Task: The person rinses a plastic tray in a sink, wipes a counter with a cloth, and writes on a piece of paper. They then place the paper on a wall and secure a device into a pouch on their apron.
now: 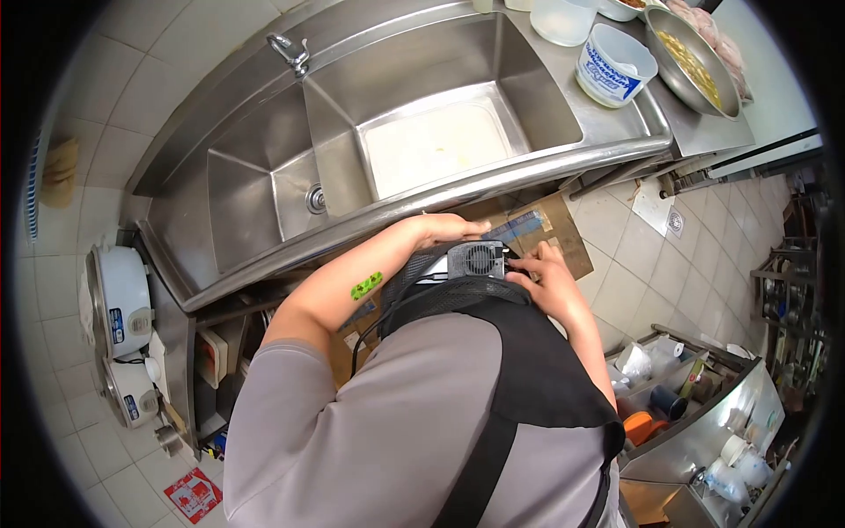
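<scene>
At my waist a black mesh pouch (403, 275) holds a grey box with a round fan grille (481, 260). My left hand (449, 227) is closed at the pouch's far edge, its fingers pressed together and partly hidden behind it. My right hand (547, 275) is at the right side of the grey box, thumb and fingers drawn together against that side. What sits between those fingertips is too small to make out. A thin black cable (363, 345) runs from the pouch along my left side. A green patterned bandage (366, 285) is on my left forearm.
Ahead stands a steel double sink (352, 201) with a faucet (290, 55); a white board (440, 141) lies in the right basin. A plastic tub (614, 66) and a food pan (691, 66) stand right. Cardboard (563, 233) lies below; a cluttered steel cabinet (704, 431) is behind right.
</scene>
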A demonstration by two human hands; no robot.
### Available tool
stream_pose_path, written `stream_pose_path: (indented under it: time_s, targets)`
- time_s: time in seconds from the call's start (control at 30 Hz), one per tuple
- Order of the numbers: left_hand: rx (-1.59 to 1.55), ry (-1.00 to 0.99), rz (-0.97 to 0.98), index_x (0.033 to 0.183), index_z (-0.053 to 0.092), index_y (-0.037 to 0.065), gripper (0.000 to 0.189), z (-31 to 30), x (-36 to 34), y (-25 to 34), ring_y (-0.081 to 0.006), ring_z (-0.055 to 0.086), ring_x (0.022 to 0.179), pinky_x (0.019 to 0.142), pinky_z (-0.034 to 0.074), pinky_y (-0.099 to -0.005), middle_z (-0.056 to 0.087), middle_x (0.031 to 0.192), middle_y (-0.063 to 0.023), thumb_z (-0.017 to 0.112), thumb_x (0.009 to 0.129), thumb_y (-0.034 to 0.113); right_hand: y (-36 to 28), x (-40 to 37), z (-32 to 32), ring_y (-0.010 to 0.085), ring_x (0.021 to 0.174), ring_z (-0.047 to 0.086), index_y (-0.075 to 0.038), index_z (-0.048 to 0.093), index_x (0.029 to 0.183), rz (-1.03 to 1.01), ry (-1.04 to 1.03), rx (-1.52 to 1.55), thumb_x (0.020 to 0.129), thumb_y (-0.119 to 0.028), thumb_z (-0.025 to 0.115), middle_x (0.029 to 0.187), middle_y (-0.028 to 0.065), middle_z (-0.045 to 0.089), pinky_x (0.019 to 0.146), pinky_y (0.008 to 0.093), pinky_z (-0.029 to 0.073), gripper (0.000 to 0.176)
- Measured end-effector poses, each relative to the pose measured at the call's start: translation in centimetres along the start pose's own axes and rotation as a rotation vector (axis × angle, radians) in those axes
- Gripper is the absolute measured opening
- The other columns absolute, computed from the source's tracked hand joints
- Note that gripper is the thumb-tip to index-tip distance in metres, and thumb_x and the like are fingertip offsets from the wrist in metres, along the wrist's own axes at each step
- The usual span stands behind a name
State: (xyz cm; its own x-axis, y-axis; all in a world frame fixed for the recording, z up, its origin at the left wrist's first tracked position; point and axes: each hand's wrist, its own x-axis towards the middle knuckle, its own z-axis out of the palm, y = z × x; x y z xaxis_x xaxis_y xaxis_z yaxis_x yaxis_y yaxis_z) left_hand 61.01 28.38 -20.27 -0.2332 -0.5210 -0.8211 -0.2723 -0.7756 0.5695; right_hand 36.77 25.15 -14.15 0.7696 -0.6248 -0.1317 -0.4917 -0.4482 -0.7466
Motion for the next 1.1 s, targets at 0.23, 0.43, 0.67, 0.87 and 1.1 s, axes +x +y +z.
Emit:
stream_pose_path:
  time_s: [0.23, 0.43, 0.67, 0.87, 1.1]
  targets:
    - [-0.193, -0.143, 0.037, 0.097, 0.068, -0.001, 0.031, 0.8, 1.9, 0.7, -0.0137, 0.062, 0.077, 0.071, 0.05, -0.0278, 0.067, 0.089, -0.0089, 0.067, 0.082, 0.027, -3.0, -0.9, -1.6, 0.0327, 0.114, 0.042, -0.003, 0.059, 0.114, 0.005, -0.115, -0.258, 0.067, -0.018, 0.073, 0.122, 0.017, 0.046, 0.096, 0.0398, 0.035, 0.052]
    - [-0.181, -0.174, 0.044, 0.09, 0.068, 0.0, 0.023, 1.1, 2.0, 1.2, -0.0119, 0.061, 0.07, 0.064, 0.05, -0.0265, 0.067, 0.081, -0.006, 0.065, 0.083, 0.021, -3.0, -0.5, -0.5, 0.0334, 0.124, 0.036, 0.0, 0.057, 0.108, -0.152, 0.021, -0.41, 0.06, -0.015, 0.073, 0.127, 0.0171, 0.042, 0.102, 0.0439, 0.03, 0.052]
    - [-0.079, -0.235, 0.125, 0.084, 0.068, 0.001, 0.014, 1.3, 2.0, 1.0, -0.0114, 0.057, 0.057, 0.052, 0.048, -0.0278, 0.064, 0.069, -0.0048, 0.059, 0.078, 0.01, -4.6, -0.3, -0.7, 0.0317, 0.128, 0.032, 0.0, 0.056, 0.099, -0.22, 0.106, -0.47, 0.055, -0.022, 0.078, 0.122, 0.0171, 0.043, 0.106, 0.0526, 0.022, 0.055]
    - [-0.107, -0.3, -0.081, 0.079, 0.064, 0.003, 0.01, 1.1, 1.7, 0.5, -0.0158, 0.058, 0.051, 0.045, 0.048, -0.0299, 0.061, 0.064, -0.0076, 0.055, 0.078, 0.008, -6.1, 0.0, -1.2, 0.0326, 0.126, 0.035, 0.0, 0.05, 0.108, -0.28, 0.062, -0.329, 0.057, -0.022, 0.078, 0.119, 0.0167, 0.044, 0.107, 0.053, 0.021, 0.062]
    - [-0.277, -0.274, -0.082, 0.08, 0.064, 0.002, 0.01, 0.6, 1.0, -0.8, -0.0172, 0.059, 0.052, 0.046, 0.048, -0.0321, 0.063, 0.066, -0.0081, 0.056, 0.08, 0.008, -6.8, 1.6, -0.6, 0.0311, 0.116, 0.042, -0.002, 0.052, 0.101, -0.399, -0.01, -0.297, 0.054, -0.013, 0.076, 0.109, 0.0133, 0.049, 0.107, 0.0505, 0.025, 0.054]
